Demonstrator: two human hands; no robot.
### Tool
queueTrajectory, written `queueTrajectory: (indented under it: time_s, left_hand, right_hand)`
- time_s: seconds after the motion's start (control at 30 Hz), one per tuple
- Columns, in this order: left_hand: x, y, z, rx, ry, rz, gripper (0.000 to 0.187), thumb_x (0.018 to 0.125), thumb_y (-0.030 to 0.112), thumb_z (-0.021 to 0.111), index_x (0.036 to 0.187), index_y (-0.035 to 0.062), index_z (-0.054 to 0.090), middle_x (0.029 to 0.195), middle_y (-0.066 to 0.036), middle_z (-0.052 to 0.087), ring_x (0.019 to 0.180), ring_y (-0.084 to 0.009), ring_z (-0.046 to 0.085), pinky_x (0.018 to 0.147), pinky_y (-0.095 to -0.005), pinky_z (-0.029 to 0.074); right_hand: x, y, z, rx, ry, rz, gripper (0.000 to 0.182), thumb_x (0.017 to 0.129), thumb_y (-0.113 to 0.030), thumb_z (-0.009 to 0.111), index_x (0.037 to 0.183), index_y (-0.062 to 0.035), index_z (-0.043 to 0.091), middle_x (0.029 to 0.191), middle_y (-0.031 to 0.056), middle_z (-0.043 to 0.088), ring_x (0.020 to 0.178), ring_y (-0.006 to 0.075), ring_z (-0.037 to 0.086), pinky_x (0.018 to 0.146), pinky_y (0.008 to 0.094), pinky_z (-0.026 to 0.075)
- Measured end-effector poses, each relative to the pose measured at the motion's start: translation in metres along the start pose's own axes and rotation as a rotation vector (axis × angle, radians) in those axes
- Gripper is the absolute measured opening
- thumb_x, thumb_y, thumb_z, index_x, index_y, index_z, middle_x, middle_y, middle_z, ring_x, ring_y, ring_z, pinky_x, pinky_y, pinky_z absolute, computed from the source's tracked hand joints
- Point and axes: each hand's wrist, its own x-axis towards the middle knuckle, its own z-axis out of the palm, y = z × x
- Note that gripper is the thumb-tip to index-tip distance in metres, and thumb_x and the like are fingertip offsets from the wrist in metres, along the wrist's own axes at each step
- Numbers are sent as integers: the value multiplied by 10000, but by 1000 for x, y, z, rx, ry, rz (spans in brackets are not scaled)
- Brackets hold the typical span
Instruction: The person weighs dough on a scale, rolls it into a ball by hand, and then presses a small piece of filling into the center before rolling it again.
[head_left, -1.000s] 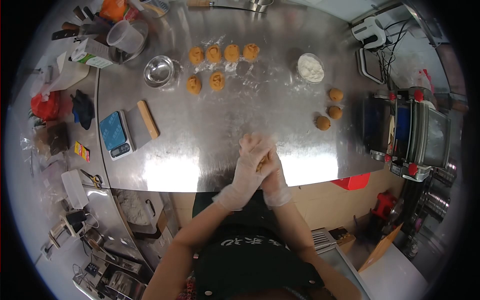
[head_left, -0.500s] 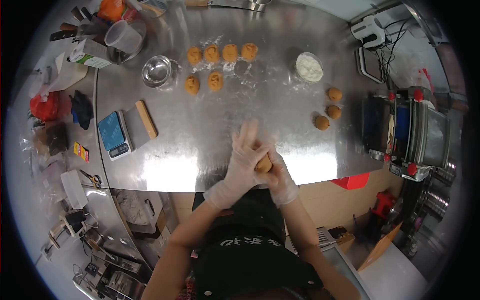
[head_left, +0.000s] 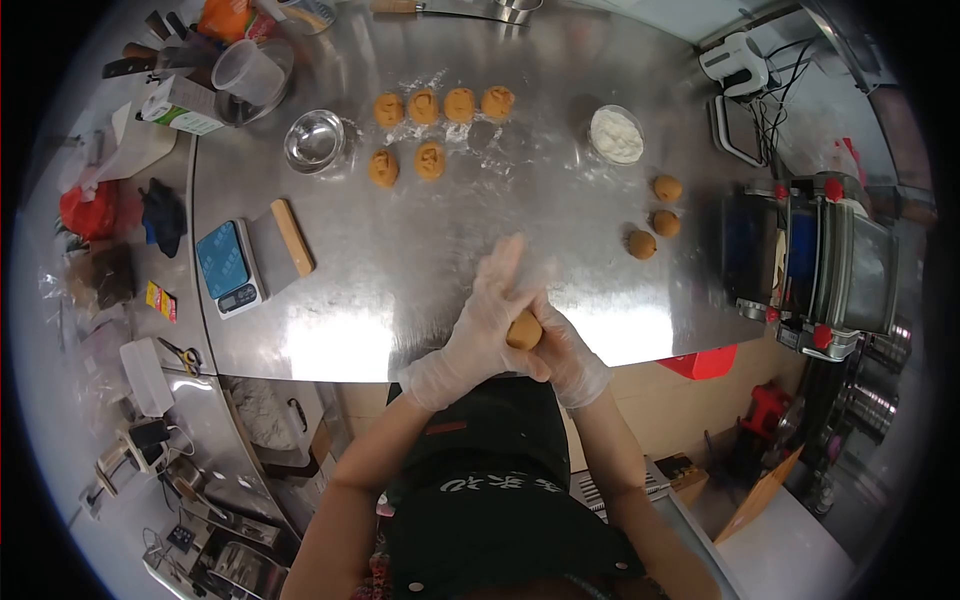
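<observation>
Both hands wear clear plastic gloves near the front edge of the steel table (head_left: 380, 260). A brown dough ball (head_left: 523, 331) is held between them. My left hand (head_left: 480, 325) lies against the ball's left side, fingers stretched forward. My right hand (head_left: 568, 352) cups its right side, its fingertips blurred. Farther back sit several dimpled dough pieces (head_left: 459, 105) in two rows on scattered flour. To the right are three smooth brown balls (head_left: 641, 244) and a bowl of white flour (head_left: 616, 136).
At the left are a digital scale (head_left: 238, 298), a wood-handled scraper (head_left: 292, 238) and an empty-looking metal bowl (head_left: 314, 141). A machine with red knobs (head_left: 800, 255) stands at the right edge. Containers and knives crowd the back left.
My hands have shifted slightly, and the palms have parted a little, so more of the dough ball shows between them. The ball has moved slightly left.
</observation>
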Motion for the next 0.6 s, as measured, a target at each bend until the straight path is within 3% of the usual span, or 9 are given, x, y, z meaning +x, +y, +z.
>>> queueTrajectory:
  time_s: [0.03, 0.1, 0.2, 0.3, 0.33, 0.43, 0.47, 0.53, 0.6]
  left_hand:
    - [1, 4, -1, -179, 17, -77, 748, 799, 257, 807, 1485, 138, 533, 1564, -214, 425, 1448, -360, 397, 1198, -423, 310]
    - [0, 8, 1, -518, -58, -316, 663, 826, 195, 757, 1459, 136, 567, 1558, -205, 440, 1469, -348, 374, 1204, -417, 300]
    - [-8, 7, 16, -605, 18, -394, 660, 802, 246, 785, 1426, 131, 603, 1517, -210, 486, 1472, -362, 371, 1208, -438, 285]
    - [-13, 4, 30, -570, 135, -383, 701, 760, 337, 842, 1394, 125, 634, 1466, -221, 540, 1467, -385, 377, 1211, -467, 271]
    - [-6, 6, 9, 117, 122, 0, 571, 832, 174, 783, 1381, 108, 640, 1420, -179, 591, 1375, -279, 509, 1131, -366, 402]
    - [-7, 6, 7, -227, 205, -98, 521, 871, 117, 711, 1386, 105, 632, 1417, -178, 592, 1370, -256, 507, 1134, -368, 404]
    - [-10, 2, 7, -324, 213, -138, 510, 889, 98, 678, 1396, 106, 621, 1413, -173, 594, 1361, -249, 512, 1138, -366, 399]
    - [-23, -15, 18, -485, 145, -217, 508, 941, 57, 587, 1445, 116, 574, 1401, -147, 600, 1318, -239, 538, 1156, -360, 373]
    - [-22, -3, 27, -771, 310, -505, 477, 956, 59, 566, 1431, 92, 582, 1395, -138, 602, 1319, -238, 536, 1156, -357, 373]
  right_hand:
    - [4, 5, -5, 0, -94, -68, 578, 1050, -455, 532, 1450, -45, 455, 1375, 102, 540, 1298, 224, 525, 1125, 378, 429]
    - [17, 17, -9, -4, -282, -206, 593, 1063, -474, 496, 1437, -15, 457, 1390, 121, 557, 1291, 239, 552, 1116, 407, 448]
    - [11, 37, 32, -205, 104, -605, 513, 1058, -424, 516, 1420, -62, 472, 1329, 64, 538, 1226, 190, 528, 1064, 341, 447]
    - [11, 30, 12, -170, 54, -427, 522, 1060, -413, 506, 1416, -32, 469, 1326, 71, 538, 1212, 189, 535, 1052, 335, 451]
    - [5, 27, 3, -323, -3, -389, 560, 1075, -430, 482, 1435, -4, 447, 1324, 88, 536, 1228, 190, 531, 1056, 340, 450]
    - [-1, 1, 6, -119, 6, -4, 579, 1091, -453, 443, 1447, 4, 436, 1333, 96, 531, 1250, 195, 523, 1062, 345, 447]
    - [7, 7, 11, -191, -75, -75, 607, 1082, -506, 436, 1441, -18, 448, 1340, 90, 530, 1270, 205, 516, 1069, 353, 438]
    - [14, 25, 15, -148, -37, -295, 579, 1066, -502, 467, 1413, -38, 485, 1353, 97, 550, 1309, 219, 511, 1120, 375, 418]
    - [14, 41, 38, -170, 114, -509, 528, 1081, -440, 472, 1432, -46, 482, 1375, 94, 546, 1321, 215, 505, 1149, 377, 392]
